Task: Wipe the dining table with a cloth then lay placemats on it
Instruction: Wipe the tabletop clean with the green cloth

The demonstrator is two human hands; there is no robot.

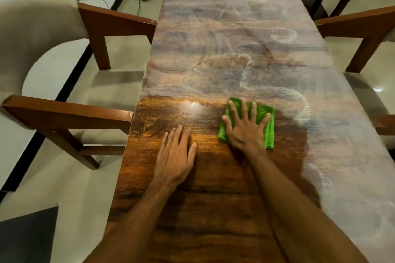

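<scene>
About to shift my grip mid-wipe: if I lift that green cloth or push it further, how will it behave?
The green cloth lies folded flat under the right hand, so it is probably soft, and would likely droop and unfold if lifted. It looks thin, so likely light. Pushed across the glossy table, it should slide easily, though it may bunch at the edges.

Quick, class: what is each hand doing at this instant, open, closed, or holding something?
Left hand: open, flat on the table, holding nothing.
Right hand: open, fingers spread, pressing down on the green cloth.
</scene>
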